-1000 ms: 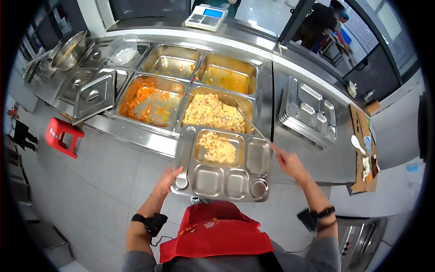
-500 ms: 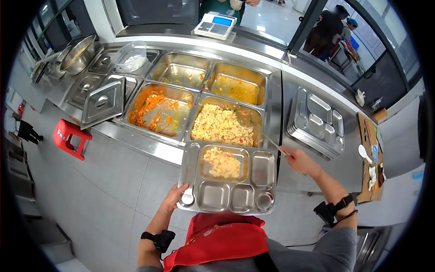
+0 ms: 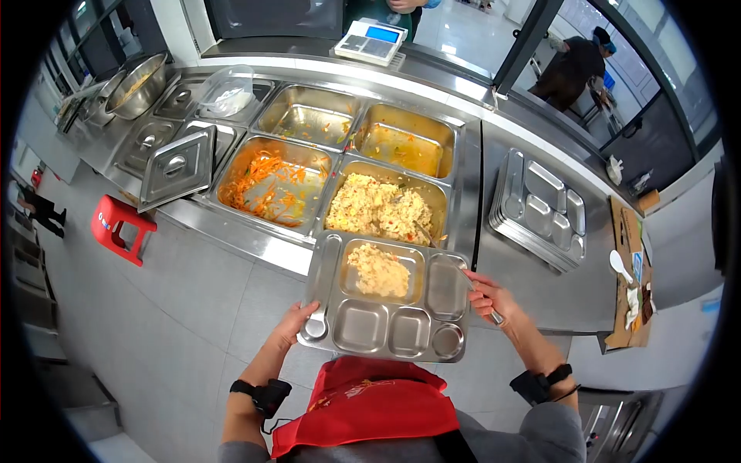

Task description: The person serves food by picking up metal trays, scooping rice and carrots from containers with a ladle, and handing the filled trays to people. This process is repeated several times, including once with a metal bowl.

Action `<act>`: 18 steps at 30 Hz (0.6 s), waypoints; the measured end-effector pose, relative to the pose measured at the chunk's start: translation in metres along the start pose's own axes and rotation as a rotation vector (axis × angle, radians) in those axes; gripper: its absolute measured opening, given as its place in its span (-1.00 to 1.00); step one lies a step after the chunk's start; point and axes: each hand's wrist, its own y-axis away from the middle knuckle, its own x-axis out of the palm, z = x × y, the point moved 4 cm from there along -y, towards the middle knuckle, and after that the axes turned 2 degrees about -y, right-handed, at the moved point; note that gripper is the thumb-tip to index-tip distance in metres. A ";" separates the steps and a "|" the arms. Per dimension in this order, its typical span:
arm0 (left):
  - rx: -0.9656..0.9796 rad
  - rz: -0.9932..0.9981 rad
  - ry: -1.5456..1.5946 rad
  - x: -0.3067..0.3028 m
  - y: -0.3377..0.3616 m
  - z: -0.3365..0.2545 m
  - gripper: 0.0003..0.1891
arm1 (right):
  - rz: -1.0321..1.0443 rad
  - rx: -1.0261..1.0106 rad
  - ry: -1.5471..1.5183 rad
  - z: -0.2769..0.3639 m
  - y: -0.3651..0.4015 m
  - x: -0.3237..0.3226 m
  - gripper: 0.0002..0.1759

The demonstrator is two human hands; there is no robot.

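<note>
My left hand [image 3: 293,322] grips the left edge of a steel compartment tray [image 3: 361,326], held level in front of me. A portion of fried rice [image 3: 378,272] lies in its large upper compartment; the other compartments hold no food. My right hand [image 3: 488,297] is closed around the long handle of a metal serving spoon [image 3: 466,281], which slants across the tray's right side. The spoon's head is down in the fried rice [image 3: 363,202] in the steel pan [image 3: 439,202] just beyond the tray, and is mostly hidden.
Left of the rice is a pan of shredded carrots [image 3: 266,181]. Behind are two nearly emptied pans [image 3: 305,116]. Stacked trays [image 3: 540,208] stand right. A scale [image 3: 370,42] sits on the ledge, a leaning lid [image 3: 177,166] left, a red stool [image 3: 122,229] on the floor.
My right hand has moved left and toward me, over the tray's right edge. The spoon's head has gone into the rice, which is pushed up. The tray has barely shifted.
</note>
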 end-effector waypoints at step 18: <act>0.014 0.062 0.040 0.018 -0.031 -0.015 -0.43 | -0.283 -0.715 1.480 -0.096 0.114 -0.010 -0.45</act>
